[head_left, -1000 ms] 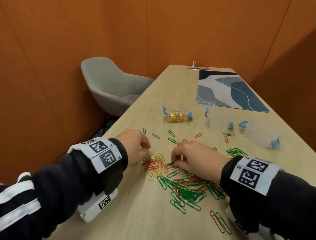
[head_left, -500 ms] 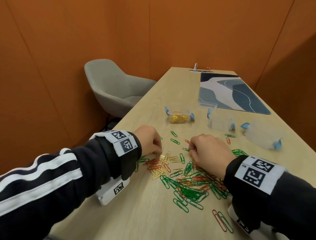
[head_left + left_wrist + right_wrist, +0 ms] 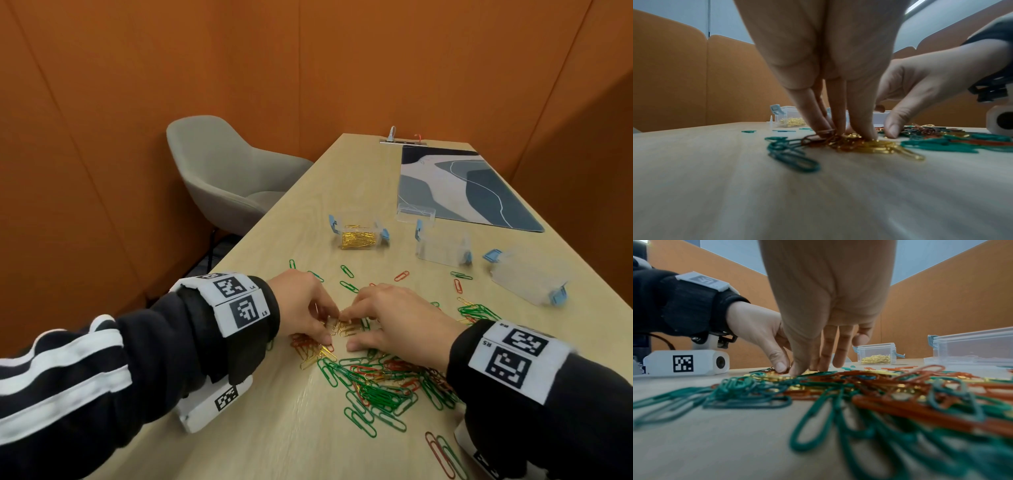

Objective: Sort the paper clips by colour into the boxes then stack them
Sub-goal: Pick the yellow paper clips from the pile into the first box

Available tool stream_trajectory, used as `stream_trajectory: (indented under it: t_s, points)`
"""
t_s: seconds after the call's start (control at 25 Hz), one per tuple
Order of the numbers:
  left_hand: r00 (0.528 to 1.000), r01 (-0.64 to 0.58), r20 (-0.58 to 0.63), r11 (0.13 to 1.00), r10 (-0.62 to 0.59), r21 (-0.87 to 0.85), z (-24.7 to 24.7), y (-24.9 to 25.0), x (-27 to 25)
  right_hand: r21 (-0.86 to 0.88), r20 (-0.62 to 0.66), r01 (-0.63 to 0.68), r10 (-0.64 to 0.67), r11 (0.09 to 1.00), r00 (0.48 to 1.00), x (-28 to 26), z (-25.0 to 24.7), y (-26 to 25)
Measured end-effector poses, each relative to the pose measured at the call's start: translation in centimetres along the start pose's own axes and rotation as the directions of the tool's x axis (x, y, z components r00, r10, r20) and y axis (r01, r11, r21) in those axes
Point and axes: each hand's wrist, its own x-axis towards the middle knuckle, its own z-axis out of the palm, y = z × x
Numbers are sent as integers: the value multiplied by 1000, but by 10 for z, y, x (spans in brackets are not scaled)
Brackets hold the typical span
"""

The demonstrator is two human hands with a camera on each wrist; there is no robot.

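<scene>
Pale wooden surface (image 3: 260, 442). Nearest: mixed pile of green, red, gold wire paper clips (image 3: 380, 380). Left hand (image 3: 301, 305), right hand (image 3: 397, 318) fingertips-down on gold clips between them; pinch unclear. Clear plastic gold-clip box (image 3: 358, 233) straight ahead, beyond.

My hands (image 3: 346, 318) meet over the loose pile of wire paper clips (image 3: 376, 380) on the counter (image 3: 274, 438) — three clear plastic boxes (image 3: 442, 248) stand behind.

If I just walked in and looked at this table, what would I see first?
You'd spot the big messy heap of green, red and gold paper clips at the near end of the table. The left hand and right hand meet over its far edge, fingertips on gold clips. Further back sits a clear box of gold clips.
</scene>
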Motion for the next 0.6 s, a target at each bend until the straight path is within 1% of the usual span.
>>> stream_trajectory:
  t_s: [0.08,0.16,0.28,0.36,0.48,0.52,0.6]
  points:
    - [1000,15,-16,998,-16,-60,3,-2,-3,18,-27,-3,3,1000,1000,0,0,0]
    - [997,57,-48,990,-64,-132,4,-5,-8,40,-43,2,0,999,999,0,0,0]
    - [993,93,-62,983,-104,-159,6,-10,-13,42,-10,34,-34,999,999,1,1,1]
    - [994,71,-78,988,-82,-140,7,-9,-14,46,-1,20,-20,999,1000,2,2,1]
    - [992,13,-123,989,-32,-146,5,-6,-16,101,-61,-10,17,995,998,1,0,1]
    - [994,-5,-109,990,-10,-140,5,-5,-17,104,-66,-3,10,995,998,0,-1,0]
    - [998,-42,-55,994,36,-100,4,-4,-17,49,-41,19,-17,999,999,0,-1,0]
